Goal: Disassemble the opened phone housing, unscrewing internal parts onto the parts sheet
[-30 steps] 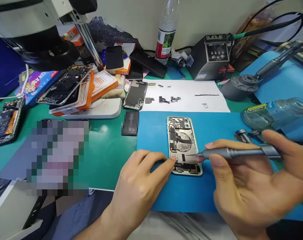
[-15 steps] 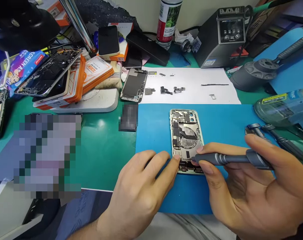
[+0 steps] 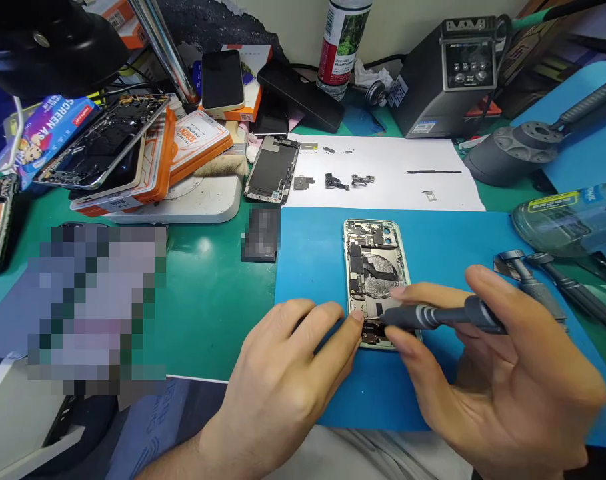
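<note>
An opened phone housing (image 3: 380, 310) lies on a blue mat (image 3: 307, 253), its circuit board, round coil and flex cable bare. My left hand (image 3: 293, 373) is closed against the lower left edge of the housing, fingertips resting on it. In my right hand (image 3: 513, 360) is a dark grey screwdriver (image 3: 433, 316), pinched between thumb and fingers with its handle end under the index finger. It lies nearly level, and its tip points at the lower part of the phone, close to my left fingertips. The exact spot under the tip is too small to make out.
Small phone parts (image 3: 337, 181) lie on white paper (image 3: 407, 150) behind the mat, beside a detached screen (image 3: 271, 170). More screwdrivers (image 3: 537, 287) and a bottle (image 3: 567, 217) are at the right. Boxes (image 3: 197, 143) and phones (image 3: 107, 140) are piled at the left.
My right hand has moved left and tipped, bringing the screwdriver a little left over the phone. The whole view has shifted slightly; my left hand stays at the phone's edge.
</note>
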The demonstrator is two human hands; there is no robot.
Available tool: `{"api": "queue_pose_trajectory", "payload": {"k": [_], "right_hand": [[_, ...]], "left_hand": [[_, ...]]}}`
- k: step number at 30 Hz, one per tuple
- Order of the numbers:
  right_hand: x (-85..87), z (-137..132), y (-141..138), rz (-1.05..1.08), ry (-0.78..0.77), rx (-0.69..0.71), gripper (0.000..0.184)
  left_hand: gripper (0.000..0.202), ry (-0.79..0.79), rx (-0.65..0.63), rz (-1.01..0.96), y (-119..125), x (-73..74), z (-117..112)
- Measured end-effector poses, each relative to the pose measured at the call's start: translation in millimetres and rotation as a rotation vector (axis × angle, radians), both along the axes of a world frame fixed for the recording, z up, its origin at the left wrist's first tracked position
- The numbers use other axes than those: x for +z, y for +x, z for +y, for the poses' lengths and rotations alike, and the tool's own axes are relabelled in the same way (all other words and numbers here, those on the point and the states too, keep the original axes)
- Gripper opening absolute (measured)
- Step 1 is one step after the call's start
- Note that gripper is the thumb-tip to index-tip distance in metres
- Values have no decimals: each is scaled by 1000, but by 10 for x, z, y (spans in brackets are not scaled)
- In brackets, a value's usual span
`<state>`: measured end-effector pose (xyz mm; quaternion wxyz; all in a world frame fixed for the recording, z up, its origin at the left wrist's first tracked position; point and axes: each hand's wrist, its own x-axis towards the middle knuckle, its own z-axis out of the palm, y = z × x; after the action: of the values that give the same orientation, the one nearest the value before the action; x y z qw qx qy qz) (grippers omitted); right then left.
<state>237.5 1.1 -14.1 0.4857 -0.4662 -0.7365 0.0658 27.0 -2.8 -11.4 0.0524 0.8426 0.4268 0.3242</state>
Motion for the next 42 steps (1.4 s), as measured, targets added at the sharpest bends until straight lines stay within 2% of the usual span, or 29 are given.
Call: {"api": "queue_pose_trajectory", "payload": {"k": [3, 7, 13, 17, 22, 32, 34, 42], "right_hand": [[31, 6, 57, -94, 20, 49, 81], [108, 26, 106, -185, 145, 46, 79], [144, 69, 90, -155, 169, 31, 75], [174, 113, 39, -112, 188, 105, 74], [175, 97, 41, -68, 148, 57, 68], [164, 101, 46, -43, 139, 80, 74], [155, 106, 49, -27, 161, 120, 76], [222, 122, 34, -61, 244, 97, 71]], "left_hand": [[22, -8, -1, -9, 0, -8, 3], [21, -7, -10, -8, 5, -16, 6], [20, 3, -13, -10, 11, 1, 14], [20, 17, -13, -1, 19, 8, 7], [19, 23, -14, 0, 29, 2, 5], [17, 23, -24, -18, 40, 11, 13], [18, 23, -33, -26, 41, 9, 15], [18, 29, -40, -51, 56, 6, 2]]}}
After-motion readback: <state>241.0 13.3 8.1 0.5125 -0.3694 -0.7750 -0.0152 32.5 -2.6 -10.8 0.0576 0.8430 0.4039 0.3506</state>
